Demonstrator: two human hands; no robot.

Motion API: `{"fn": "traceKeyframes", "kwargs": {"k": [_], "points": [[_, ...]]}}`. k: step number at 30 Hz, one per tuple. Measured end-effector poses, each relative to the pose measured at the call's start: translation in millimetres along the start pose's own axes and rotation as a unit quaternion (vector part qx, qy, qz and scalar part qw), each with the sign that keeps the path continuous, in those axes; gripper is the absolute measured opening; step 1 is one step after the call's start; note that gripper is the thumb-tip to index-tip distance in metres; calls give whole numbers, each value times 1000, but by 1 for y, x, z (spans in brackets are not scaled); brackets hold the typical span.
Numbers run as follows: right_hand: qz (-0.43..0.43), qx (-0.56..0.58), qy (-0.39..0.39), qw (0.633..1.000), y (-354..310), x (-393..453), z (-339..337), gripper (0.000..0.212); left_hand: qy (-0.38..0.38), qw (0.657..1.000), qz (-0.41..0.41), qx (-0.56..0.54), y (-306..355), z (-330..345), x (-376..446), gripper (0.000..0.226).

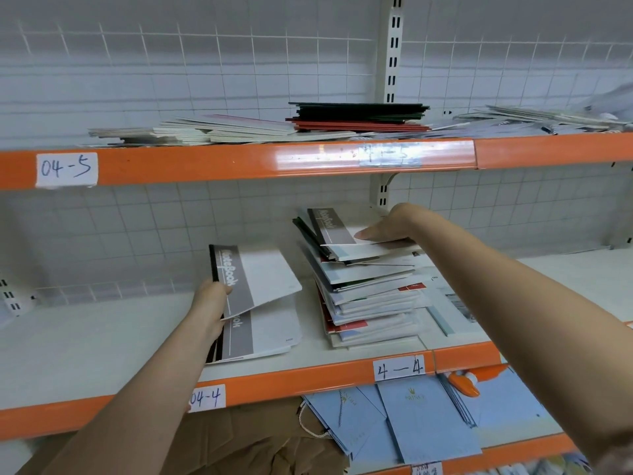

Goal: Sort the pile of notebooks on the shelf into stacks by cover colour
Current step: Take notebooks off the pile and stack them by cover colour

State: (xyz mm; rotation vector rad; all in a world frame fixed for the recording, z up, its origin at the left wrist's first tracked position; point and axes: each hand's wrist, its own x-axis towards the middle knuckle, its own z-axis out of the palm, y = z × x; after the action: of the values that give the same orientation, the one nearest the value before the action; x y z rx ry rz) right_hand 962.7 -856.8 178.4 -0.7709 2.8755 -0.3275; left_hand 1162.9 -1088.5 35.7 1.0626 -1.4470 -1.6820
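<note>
A stockroom — orange-edged shelves (219,164) with handwritten bin labels (66,169) and stacked stationery.

Both forearms are bare to the frame's edge, with no sleeves, and the left hand (209,305) and right hand (387,226) wear nothing.
</note>
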Motion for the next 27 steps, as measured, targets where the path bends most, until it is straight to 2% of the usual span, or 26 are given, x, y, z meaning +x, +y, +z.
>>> {"fn": "traceKeyframes", "kwargs": {"k": [2, 4, 6, 7, 8, 11, 14, 15, 16, 19, 21, 22, 23, 25, 27], "points": [[10, 9, -10, 1000, -1, -1, -1, 84, 17, 996, 19, 88, -11, -4, 4, 32], [18, 34, -8, 999, 0, -2, -1, 76, 29, 977, 40, 207, -21, -5, 6, 27], [16, 108, 5, 994, 2, 2, 0, 48, 37, 931, 42, 361, -31, -5, 6, 13], [15, 135, 17, 991, 3, 2, 2, 28, 40, 902, 42, 429, -35, -5, 5, 10], [17, 143, 32, 989, 3, 1, 3, 18, 48, 872, 46, 484, -39, -5, 4, 13], [10, 130, 101, 986, 2, 0, 5, 24, 85, 789, 64, 606, -43, -3, -1, 29], [0, 227, 111, 968, -1, -2, 4, 12, 101, 750, 71, 649, -37, -3, -1, 39], [1, 277, 98, 956, -3, -5, 3, 10, 102, 752, 75, 647, -32, -3, 0, 42], [1, 325, 82, 942, -5, -8, 3, 12, 102, 768, 84, 627, -28, -1, 0, 42], [-9, 407, 54, 912, -15, -16, 1, 20, 72, 871, 147, 463, -2, 14, -7, 43], [-20, 444, 36, 895, -24, -20, 3, 17, 5, 949, 157, 275, 23, 30, -20, 47], [-30, 452, 27, 891, -28, -22, 5, 13, -50, 974, 134, 177, 36, 39, -27, 46], [-44, 448, 21, 893, -32, -23, 7, 10, -107, 984, 105, 99, 48, 48, -35, 44], [-79, 426, 9, 901, -38, -24, 12, 11, -190, 980, 59, -30, 68, 63, -48, 33], [-110, 407, 7, 907, -39, -22, 17, 12, -182, 975, 32, -119, 83, 72, -54, 20]]}}
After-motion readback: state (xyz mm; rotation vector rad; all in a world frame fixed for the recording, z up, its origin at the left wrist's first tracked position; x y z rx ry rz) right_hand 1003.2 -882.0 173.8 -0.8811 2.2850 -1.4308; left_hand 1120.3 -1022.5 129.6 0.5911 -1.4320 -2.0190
